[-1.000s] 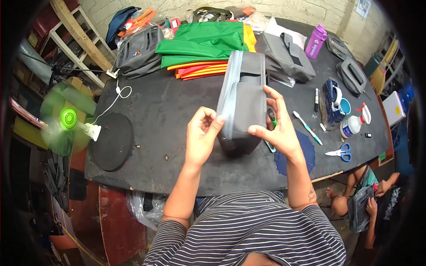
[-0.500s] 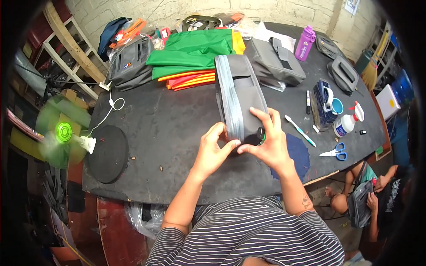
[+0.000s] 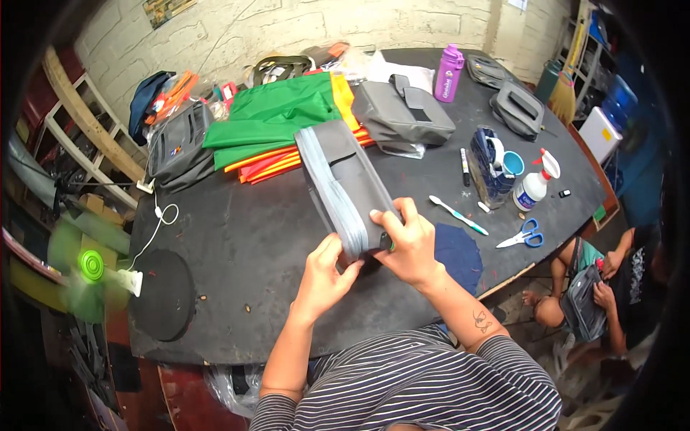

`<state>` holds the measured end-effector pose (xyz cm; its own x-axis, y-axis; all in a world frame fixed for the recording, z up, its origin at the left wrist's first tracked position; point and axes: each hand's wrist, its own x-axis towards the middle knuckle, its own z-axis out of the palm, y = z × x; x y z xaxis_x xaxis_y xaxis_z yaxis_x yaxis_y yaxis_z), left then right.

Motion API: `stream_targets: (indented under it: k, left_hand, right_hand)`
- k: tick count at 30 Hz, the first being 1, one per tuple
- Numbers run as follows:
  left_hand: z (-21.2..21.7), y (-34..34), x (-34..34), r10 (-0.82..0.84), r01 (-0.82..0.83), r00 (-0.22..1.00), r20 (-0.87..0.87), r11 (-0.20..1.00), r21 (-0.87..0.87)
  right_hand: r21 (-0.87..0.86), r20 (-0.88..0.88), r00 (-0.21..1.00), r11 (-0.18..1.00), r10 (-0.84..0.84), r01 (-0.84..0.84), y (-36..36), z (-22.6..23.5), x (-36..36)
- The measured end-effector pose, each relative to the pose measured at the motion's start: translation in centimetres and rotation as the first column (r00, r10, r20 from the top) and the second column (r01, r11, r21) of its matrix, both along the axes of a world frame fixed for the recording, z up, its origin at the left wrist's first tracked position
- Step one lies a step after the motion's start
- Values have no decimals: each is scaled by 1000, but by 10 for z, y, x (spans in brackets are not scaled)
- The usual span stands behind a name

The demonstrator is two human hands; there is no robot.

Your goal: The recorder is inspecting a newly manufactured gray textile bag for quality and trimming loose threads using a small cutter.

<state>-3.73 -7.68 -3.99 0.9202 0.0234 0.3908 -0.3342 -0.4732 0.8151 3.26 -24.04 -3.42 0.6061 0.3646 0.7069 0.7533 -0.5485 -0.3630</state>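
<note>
A grey fabric case (image 3: pixel 338 183) with a light zip band along its left edge lies tilted on the black table (image 3: pixel 251 237), its near end lifted. My right hand (image 3: pixel 410 241) grips that near end from the right and top. My left hand (image 3: pixel 323 276) touches the case's near corner from below with its fingertips. A dark blue round fabric piece (image 3: pixel 456 251) lies just right of my right hand.
Green, orange and red cloth (image 3: pixel 277 118) is stacked behind the case, with more grey bags (image 3: pixel 402 115) around. A toothbrush-like tool (image 3: pixel 456 213), scissors (image 3: pixel 521 235), spray bottle (image 3: pixel 535 187), marker (image 3: pixel 465 167) and purple bottle (image 3: pixel 448 72) lie right. A green fan (image 3: pixel 90 267) spins left. Another person (image 3: pixel 611 287) sits lower right.
The case has been lowered from upright to lying tilted toward me. Both hands have slid down to its near end.
</note>
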Motion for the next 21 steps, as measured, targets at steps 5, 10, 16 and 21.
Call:
stream_targets:
  k: [5, 10, 16, 21]
  left_hand:
    - [9, -12, 0, 257, -294, 950, 178, 927, 232]
    - [9, 2, -5, 319, -437, 887, 334, 812, 385]
    - [12, 8, -12, 224, -271, 959, 172, 898, 347]
    - [32, -2, -5, 269, -298, 954, 130, 888, 349]
  right_hand:
    - [71, 37, 997, 995, 64, -67, 4, 0, -4]
    - [221, 19, 1000, 975, 24, -27, -7, -6, 14]
    - [198, -198, 964, 970, 178, -138, -25, 2, 25]
    - [-81, -137, 981, 985, 138, -150, -10, 27, 2]
